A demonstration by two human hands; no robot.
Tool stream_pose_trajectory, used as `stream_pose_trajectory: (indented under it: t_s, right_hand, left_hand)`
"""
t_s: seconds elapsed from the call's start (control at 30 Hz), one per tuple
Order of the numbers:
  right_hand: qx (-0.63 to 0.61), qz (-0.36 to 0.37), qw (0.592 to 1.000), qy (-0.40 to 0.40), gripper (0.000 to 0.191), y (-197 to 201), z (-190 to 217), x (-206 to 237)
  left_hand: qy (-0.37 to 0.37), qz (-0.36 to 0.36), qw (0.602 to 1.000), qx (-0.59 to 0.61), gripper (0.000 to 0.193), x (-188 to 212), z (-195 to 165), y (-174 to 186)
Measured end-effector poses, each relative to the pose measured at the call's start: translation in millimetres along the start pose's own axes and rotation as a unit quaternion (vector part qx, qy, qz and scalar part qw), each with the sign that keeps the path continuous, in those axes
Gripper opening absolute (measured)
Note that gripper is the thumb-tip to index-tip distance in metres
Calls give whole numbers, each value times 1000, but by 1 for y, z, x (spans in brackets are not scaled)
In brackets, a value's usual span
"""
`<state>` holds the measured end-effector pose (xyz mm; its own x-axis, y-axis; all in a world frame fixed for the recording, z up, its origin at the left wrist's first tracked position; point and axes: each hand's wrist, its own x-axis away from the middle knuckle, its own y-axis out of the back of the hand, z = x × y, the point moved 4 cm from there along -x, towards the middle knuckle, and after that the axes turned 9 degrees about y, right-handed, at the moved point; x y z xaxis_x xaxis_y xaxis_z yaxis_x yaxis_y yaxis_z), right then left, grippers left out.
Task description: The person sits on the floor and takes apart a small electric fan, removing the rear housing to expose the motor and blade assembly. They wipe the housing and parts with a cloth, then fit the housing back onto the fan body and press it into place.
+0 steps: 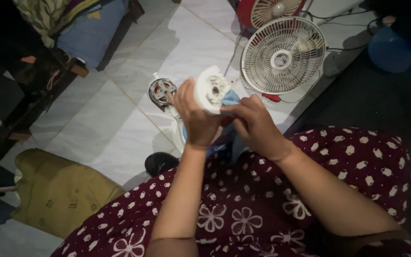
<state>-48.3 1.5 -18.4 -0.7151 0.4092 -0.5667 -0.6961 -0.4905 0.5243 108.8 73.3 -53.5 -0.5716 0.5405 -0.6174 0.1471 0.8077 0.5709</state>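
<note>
My left hand [193, 116] grips a round white plastic fan motor cover [210, 89] and holds it up, with the hollow inside facing me. My right hand [253, 124] presses a light blue cloth [230, 98] against the cover's right edge. More of that cloth hangs down between the two hands onto my lap, which a maroon fabric with white flowers covers. Just left of my left hand, a bare fan motor [161, 91] with copper windings lies on the white tiled floor.
A white fan grille [282, 55] stands on the floor beyond my hands, a red fan [267, 10] behind it. A yellowish cushion [58, 190] lies at lower left, a dark round object [160, 163] near my knee. Dark furniture and bedding fill the upper left, blue objects [396, 45] the upper right.
</note>
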Motion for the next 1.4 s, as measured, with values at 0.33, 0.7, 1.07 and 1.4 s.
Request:
stream_pose_trajectory:
  t_s: [0.33, 0.7, 1.07, 1.4]
  right_hand:
    - [110, -58, 988, 96, 31, 19, -6, -9]
    - [127, -54, 984, 115, 32, 8, 1, -5]
    - [123, -103, 986, 43, 45, 10, -19, 9]
    - [-489, -288, 774, -281, 18, 58, -92, 7]
  left_hand:
    - [-20, 49, 995, 87, 110, -14, -8, 15]
    - [-64, 101, 992, 50, 113, -2, -12, 3]
    - [-132, 127, 982, 48, 112, 1, -32, 1]
    - [366, 105, 748, 544, 87, -14, 2, -3]
